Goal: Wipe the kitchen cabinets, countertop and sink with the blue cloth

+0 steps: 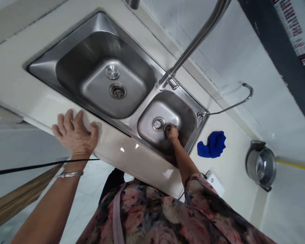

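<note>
Right of the frame's centre, the right hand (173, 132) curled around a metal strainer (167, 126) beside the drain (158, 124) — probably light, stiff, slick when wet, best pinched by its rim. At left, the left hand (76, 136) lay spread — holding nothing — on the tabletop (144, 155).

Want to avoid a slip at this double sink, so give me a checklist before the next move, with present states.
1. Right hand has its grip on the round metal piece: ok, fingers closed on it.
2. Smaller basin's drain uncovered: ok, the piece is beside it.
3. Left hand out of both basins: ok, spread on the counter.
4. Larger basin's strainer seated in its drain: not ok, lying beside it.
5. Blue cloth outside the basins: ok, on the counter.
6. Tall faucet fully shut: cannot tell.
</note>
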Demonstrator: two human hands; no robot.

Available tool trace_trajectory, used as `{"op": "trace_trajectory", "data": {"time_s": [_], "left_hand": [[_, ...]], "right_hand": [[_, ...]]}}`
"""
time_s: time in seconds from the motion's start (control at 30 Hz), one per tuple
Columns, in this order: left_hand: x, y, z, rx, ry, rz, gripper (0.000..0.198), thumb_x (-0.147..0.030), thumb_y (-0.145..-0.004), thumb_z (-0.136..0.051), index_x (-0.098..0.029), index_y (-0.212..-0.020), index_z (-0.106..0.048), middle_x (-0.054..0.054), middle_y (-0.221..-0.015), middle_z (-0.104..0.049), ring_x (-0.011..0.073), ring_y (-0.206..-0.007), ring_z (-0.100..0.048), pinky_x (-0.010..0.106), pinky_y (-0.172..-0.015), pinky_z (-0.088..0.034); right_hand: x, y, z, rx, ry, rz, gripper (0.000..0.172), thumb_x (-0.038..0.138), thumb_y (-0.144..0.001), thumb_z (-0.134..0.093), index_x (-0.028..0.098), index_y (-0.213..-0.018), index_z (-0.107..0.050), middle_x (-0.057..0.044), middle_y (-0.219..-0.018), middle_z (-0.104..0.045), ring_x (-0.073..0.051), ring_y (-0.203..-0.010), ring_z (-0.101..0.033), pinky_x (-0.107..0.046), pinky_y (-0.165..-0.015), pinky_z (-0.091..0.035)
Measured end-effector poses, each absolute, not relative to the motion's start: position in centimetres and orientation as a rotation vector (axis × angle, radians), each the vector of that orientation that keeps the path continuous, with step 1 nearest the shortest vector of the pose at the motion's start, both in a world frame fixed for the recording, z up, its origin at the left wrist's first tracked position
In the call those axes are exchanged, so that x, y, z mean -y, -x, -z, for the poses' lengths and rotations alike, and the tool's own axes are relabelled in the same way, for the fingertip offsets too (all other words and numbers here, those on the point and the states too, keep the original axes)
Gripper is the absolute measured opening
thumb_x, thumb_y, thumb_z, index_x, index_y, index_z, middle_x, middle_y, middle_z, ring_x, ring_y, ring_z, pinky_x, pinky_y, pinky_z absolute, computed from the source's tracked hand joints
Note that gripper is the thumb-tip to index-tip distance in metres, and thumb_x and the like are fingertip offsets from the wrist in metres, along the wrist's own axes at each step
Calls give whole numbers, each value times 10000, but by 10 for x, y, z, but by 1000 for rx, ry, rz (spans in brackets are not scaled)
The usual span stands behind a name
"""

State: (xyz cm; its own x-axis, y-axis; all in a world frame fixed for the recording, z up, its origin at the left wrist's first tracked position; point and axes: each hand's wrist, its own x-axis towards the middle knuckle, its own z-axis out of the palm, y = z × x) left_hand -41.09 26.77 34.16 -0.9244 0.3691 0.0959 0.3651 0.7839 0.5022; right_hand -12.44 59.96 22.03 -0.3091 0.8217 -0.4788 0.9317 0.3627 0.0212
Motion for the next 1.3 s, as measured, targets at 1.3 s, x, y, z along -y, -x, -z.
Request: {"op": "trace_trajectory", "data": {"time_s": [1.3], "left_hand": [[-269,412,-340,-3032,-700,-739,714,-491,-889,-535,-232,-1551,-474,134,-1627,-420,365,-1567,-256,637,-1259,-147]], "right_hand": [[-582,174,-188,-2457,-1227,613,439,152,-897,-540,129,-1319,-659,-142,-1365,-646,-217,-1106,-660,-312,-1017,-514]]}}
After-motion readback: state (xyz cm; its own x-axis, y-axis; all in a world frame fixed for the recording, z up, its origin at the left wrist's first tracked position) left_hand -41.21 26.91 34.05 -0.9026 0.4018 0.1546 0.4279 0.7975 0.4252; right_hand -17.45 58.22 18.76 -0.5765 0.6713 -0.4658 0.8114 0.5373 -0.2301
